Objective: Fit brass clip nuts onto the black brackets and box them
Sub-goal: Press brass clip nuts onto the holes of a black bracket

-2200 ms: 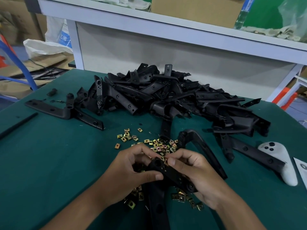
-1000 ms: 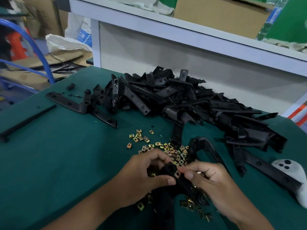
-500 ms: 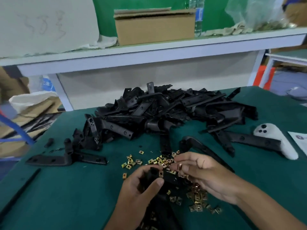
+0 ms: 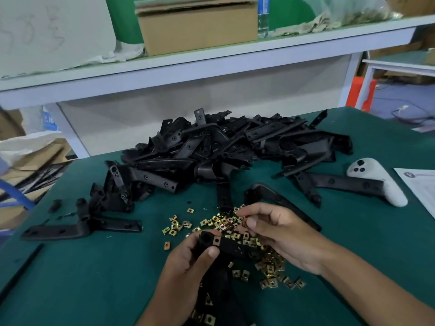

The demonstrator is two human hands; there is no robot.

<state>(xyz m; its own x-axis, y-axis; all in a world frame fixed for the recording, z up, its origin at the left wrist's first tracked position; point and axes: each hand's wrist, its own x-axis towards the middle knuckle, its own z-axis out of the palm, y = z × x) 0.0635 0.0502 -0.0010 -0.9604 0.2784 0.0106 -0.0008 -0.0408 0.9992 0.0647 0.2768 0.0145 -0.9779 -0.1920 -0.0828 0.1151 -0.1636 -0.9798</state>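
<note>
My left hand (image 4: 186, 262) grips a black bracket (image 4: 231, 248) near its end, with one brass clip nut (image 4: 216, 240) fitted on it by my thumb. Just to the right, my right hand (image 4: 277, 234) pinches a single brass clip nut (image 4: 244, 220) between thumb and fingers, above the loose scatter of brass clip nuts (image 4: 223, 225) on the green table (image 4: 94, 278). A large heap of black brackets (image 4: 235, 147) lies behind the nuts. More nuts (image 4: 273, 274) lie under my right wrist.
A lone black bracket (image 4: 80, 228) lies at the left and a black strip (image 4: 21, 271) near the left edge. A white controller (image 4: 381, 182) and a paper sheet (image 4: 421, 187) sit at the right. A cardboard box (image 4: 197, 27) stands on the white shelf behind.
My right hand has left the bracket and picked a single nut out of the scatter. The left hand keeps hold of the bracket. The camera has swung up and to the right.
</note>
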